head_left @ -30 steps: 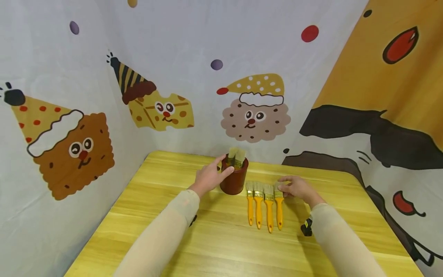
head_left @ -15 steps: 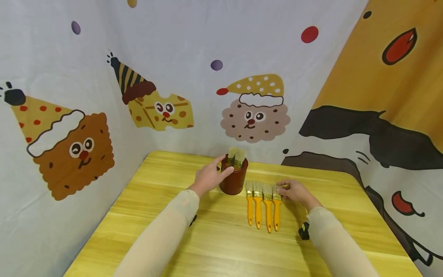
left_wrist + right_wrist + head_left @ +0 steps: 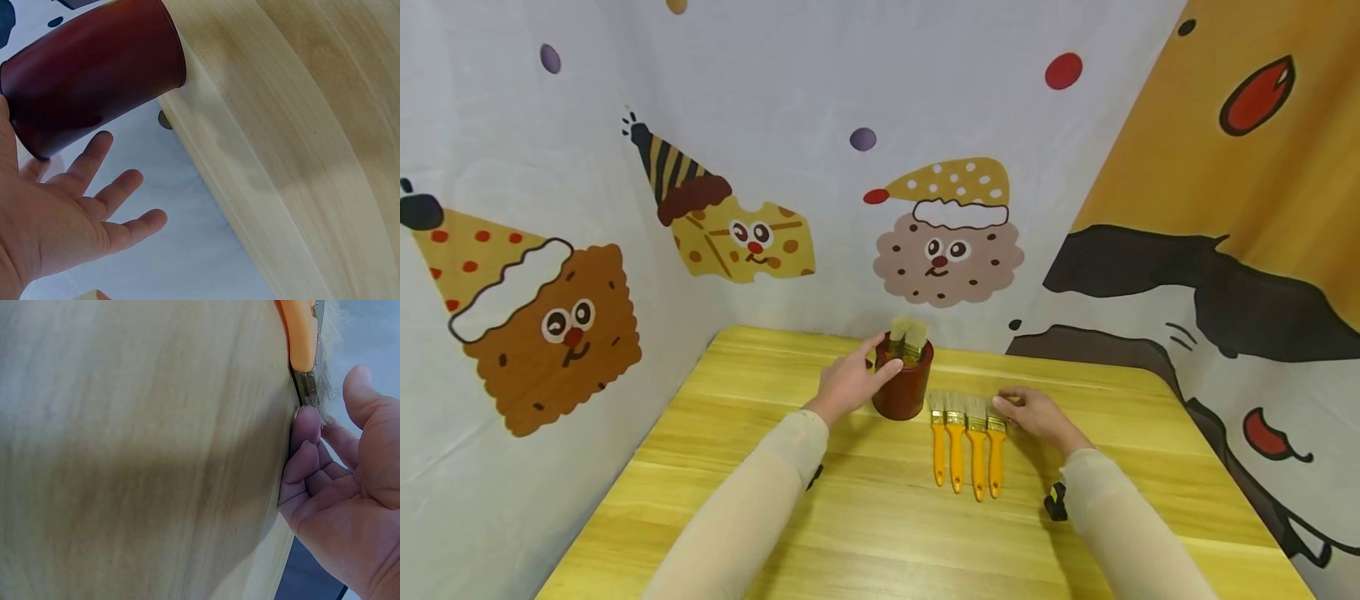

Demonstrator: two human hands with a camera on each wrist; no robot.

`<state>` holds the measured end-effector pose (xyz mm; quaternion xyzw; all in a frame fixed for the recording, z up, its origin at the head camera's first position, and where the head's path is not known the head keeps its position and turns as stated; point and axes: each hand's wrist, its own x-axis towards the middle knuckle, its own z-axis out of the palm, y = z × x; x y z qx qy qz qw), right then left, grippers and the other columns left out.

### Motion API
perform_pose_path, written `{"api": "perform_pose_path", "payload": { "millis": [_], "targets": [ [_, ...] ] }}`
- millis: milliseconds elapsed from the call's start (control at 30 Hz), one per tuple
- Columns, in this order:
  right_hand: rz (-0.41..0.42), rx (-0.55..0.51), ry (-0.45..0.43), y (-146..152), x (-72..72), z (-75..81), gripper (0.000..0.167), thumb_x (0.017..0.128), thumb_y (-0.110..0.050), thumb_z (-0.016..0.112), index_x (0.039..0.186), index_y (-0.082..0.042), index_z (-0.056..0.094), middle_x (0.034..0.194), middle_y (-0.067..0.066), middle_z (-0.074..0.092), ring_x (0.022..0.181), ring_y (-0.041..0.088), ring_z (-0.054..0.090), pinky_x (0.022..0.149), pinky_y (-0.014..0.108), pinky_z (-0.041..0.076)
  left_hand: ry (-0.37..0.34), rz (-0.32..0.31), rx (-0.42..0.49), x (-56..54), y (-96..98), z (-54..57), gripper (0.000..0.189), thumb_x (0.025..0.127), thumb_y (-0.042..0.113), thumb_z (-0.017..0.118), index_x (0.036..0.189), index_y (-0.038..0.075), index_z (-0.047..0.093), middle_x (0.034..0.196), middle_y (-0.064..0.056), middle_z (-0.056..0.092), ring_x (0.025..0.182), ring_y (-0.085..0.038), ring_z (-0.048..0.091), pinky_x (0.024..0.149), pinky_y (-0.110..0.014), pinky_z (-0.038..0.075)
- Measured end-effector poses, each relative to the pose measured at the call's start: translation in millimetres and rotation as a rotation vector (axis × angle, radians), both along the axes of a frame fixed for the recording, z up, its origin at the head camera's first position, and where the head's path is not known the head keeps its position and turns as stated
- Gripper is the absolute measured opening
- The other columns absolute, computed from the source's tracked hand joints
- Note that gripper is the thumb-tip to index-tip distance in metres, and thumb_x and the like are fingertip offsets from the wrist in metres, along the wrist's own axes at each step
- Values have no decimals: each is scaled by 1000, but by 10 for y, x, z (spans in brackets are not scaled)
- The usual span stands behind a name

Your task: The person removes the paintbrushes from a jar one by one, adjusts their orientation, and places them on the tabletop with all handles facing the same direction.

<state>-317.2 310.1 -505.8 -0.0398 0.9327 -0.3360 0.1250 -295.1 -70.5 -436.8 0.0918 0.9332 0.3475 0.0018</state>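
A dark red-brown cup (image 3: 902, 390) stands upright on the table with paintbrushes (image 3: 913, 337) in it, bristles up. My left hand (image 3: 852, 381) is at its rim, thumb on the near side and index finger behind; in the left wrist view the other fingers spread free of the cup. To the right, several yellow-handled paintbrushes lie side by side, bristles away from me. My right hand (image 3: 1037, 413) touches the bristle end of the rightmost paintbrush (image 3: 996, 458) from its right side. In the right wrist view a fingertip meets its metal band, while the thumb stands apart.
The light wooden table (image 3: 880, 533) ends at a printed cloth wall (image 3: 790, 308) close behind the cup. Another wall bounds it on the left. A small black object (image 3: 1056, 502) shows beside my right sleeve.
The rightmost paintbrush has slid left against its neighbour, with my right hand moving along beside it. My left hand stays at the cup. The head view has shifted slightly.
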Motion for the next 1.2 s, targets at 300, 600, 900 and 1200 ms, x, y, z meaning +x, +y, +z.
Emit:
{"api": "perform_pose_path", "payload": {
  "millis": [300, 600, 900, 1200],
  "targets": [
    [0, 11, 13, -8, 5, -10, 69, 110, -53, 56, 159, -5, 50, 135, 23, 69, 96, 19, 70, 95, 50, 58, -2, 5, 20, 23, -2, 10, 75, 104, 72, 50, 169, 40, 31, 139, -8, 73, 117, -35, 72, 113, -73, 39],
    [36, -28, -34, 22, -36, 55, 69, 111, -50, 56, 161, -3, 46, 111, 14, 73, 88, 20, 66, 87, 39, 53, -4, 2, 24, 6, -13, -8, 75, 104, 73, 50, 169, 42, 31, 143, -7, 71, 123, -36, 70, 116, -78, 33],
    [65, 75, 33, 79, -164, 385, 77, 110, -53, 54, 161, 3, 42, 142, 35, 63, 117, 44, 71, 100, 58, 58, -15, 1, 16, -14, 6, -21, 74, 104, 72, 50, 169, 43, 29, 141, -7, 72, 121, -34, 71, 116, -75, 35],
    [94, -50, 125, -569, -365, 820, 69, 108, -53, 60, 163, -14, 47, 157, 25, 57, 141, 46, 57, 115, 64, 47, -22, 8, 26, -49, 5, -51, 74, 103, 73, 50, 168, 45, 29, 141, -4, 72, 121, -32, 71, 115, -75, 37]
  ]
}}
